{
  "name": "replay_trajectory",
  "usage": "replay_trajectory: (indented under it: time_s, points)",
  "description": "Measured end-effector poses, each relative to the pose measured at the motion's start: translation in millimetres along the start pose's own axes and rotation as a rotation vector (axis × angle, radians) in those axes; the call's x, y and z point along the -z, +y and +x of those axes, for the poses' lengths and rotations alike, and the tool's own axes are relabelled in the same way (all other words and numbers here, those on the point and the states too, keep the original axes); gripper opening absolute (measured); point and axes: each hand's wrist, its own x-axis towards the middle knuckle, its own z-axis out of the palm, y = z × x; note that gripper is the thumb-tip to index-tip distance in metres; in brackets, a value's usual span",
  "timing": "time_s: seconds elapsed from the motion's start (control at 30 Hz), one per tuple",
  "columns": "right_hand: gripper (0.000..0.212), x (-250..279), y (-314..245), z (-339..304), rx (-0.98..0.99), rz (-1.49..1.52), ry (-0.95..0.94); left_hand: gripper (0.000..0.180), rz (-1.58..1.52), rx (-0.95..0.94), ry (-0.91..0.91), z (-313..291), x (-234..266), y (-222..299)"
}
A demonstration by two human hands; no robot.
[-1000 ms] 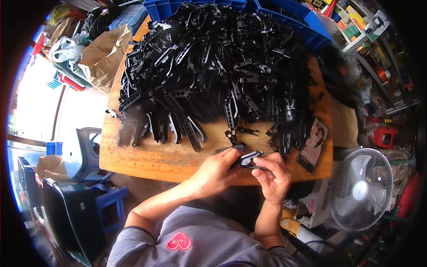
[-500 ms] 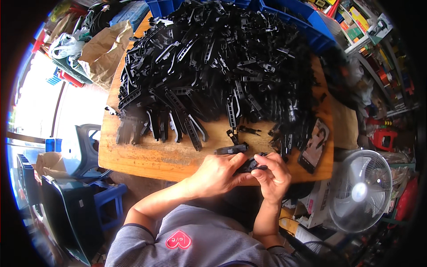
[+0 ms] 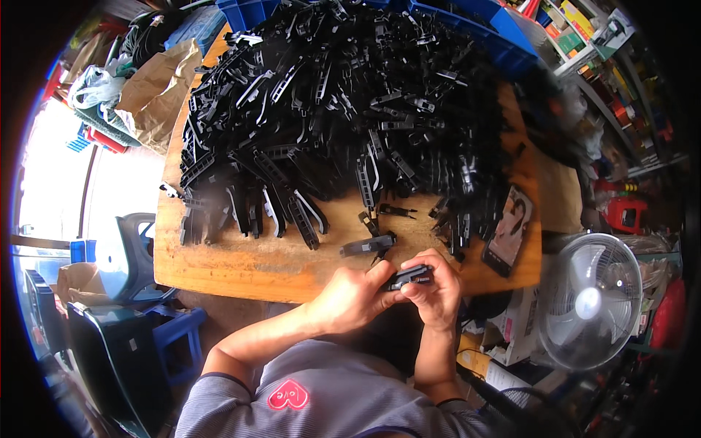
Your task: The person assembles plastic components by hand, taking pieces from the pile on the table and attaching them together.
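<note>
Between my two hands, just off the table's front edge, is a small black plastic part (image 3: 409, 277) with what looks like a spring at its right end. My left hand (image 3: 355, 296) is closed on its left end, thumb and forefinger pinching it. The fingers of my right hand (image 3: 436, 292) are closed round its right end. Just beyond, on the wood, lies another black part (image 3: 367, 245) with a grey side. Behind it are smaller black pieces (image 3: 396, 212), and a big heap of black plastic parts (image 3: 328, 109) covers most of the table.
The wooden table (image 3: 241, 270) has a phone (image 3: 509, 232) lying at its right front. Blue bins (image 3: 504, 36) stand along the far edge. A fan (image 3: 588, 303) is at the right, a blue stool (image 3: 179, 336) and a dark bin (image 3: 117, 358) at the left. Brown paper (image 3: 157, 95) lies far left.
My right hand has closed in on the black part, which now lies level between both hands. The whole view has shifted slightly, so the table appears further left.
</note>
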Motion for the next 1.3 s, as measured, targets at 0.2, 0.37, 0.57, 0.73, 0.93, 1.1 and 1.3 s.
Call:
replay_trajectory:
  time_s: [0.2, 0.37, 0.57, 0.73, 0.93, 1.1, 1.3]
  points:
    - [0.043, 4.4, 8.6, 1.4, 0.14, 0.002, -0.021, 0.034, -0.034, -0.083, -0.002, -0.4, 4.7, 4.3]
    - [0.037, 2.0, 6.7, 8.3, 0.344, 0.035, -0.087, 0.032, 0.002, -0.216, 0.054, -0.1, 8.7, 0.7]
    - [0.031, 0.1, 8.1, 6.7, 0.535, -0.345, 0.015, 0.036, 0.127, -0.149, 0.02, 1.4, 11.5, 5.1]
    - [0.034, -16.3, -5.1, 11.5, 0.552, -0.42, -0.329, 0.049, 0.027, 0.082, -0.037, -20.6, 26.0, 7.1]
    - [0.027, -12.2, -7.5, 40.5, 0.714, -1.037, -0.187, 0.016, 0.254, 0.083, 0.563, -22.2, 89.0, -3.1]
    - [0.025, -19.1, -6.8, 51.7, 0.611, -1.115, -0.124, 0.025, 0.597, 0.074, 0.497, -16.7, 91.2, -8.6]
    - [0.029, -21.7, 6.1, 28.8, 0.488, -0.85, -0.097, 0.051, 0.7, 0.089, 0.149, -20.8, 64.6, -19.6]
